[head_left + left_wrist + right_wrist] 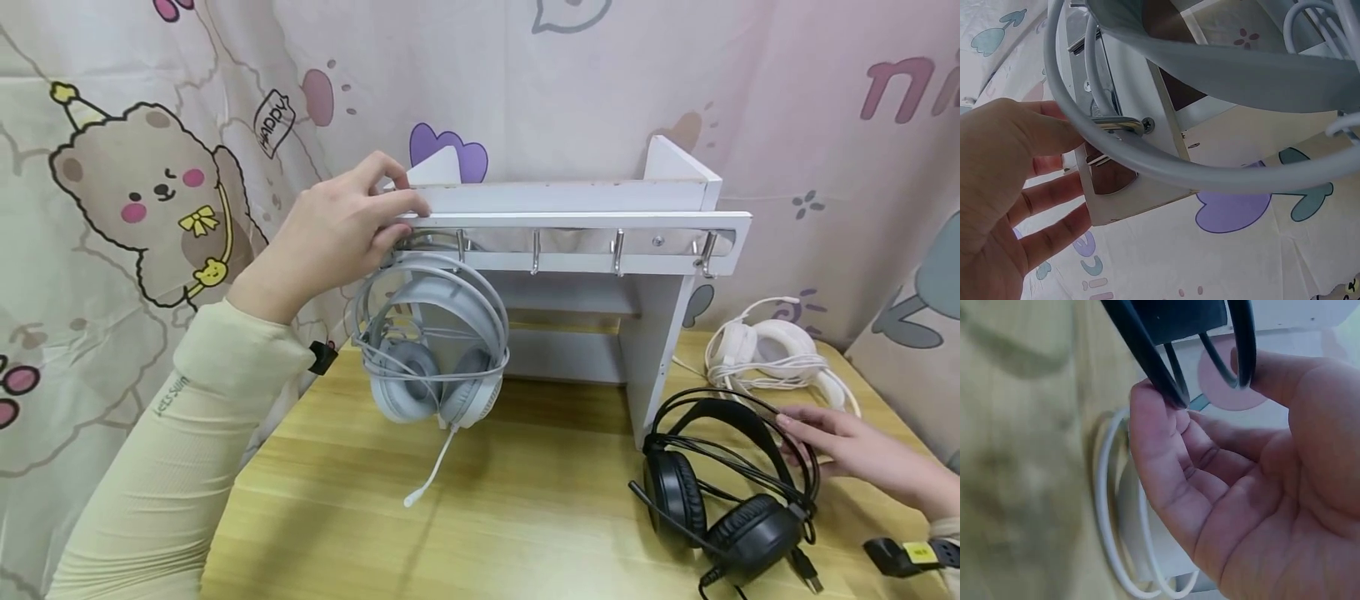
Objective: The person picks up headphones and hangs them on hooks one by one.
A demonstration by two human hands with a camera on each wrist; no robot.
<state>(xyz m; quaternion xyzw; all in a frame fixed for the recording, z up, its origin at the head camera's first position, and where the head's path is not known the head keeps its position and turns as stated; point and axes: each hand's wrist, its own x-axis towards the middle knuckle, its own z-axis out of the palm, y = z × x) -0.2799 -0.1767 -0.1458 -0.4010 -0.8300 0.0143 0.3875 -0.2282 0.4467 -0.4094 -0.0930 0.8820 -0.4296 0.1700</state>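
A white headset (438, 342) with a boom mic hangs by its headband from the leftmost hook of a small white shelf (570, 221). My left hand (337, 221) grips the left end of that shelf's front rail; in the left wrist view the thumb lies beside the hook (1119, 124) and the white headband, with other fingers behind the rail. At the right, my right hand (847, 446) holds a black headset (757, 533) by its headband. In the right wrist view, fingers (1154, 437) and thumb pinch the thin black headband bars (1244, 350).
Another white headset (768, 354), its cable wound around it, lies at the back right of the wooden table (360, 517). More metal hooks (536, 250) line the shelf's front rail. A printed curtain (555, 100) hangs behind.
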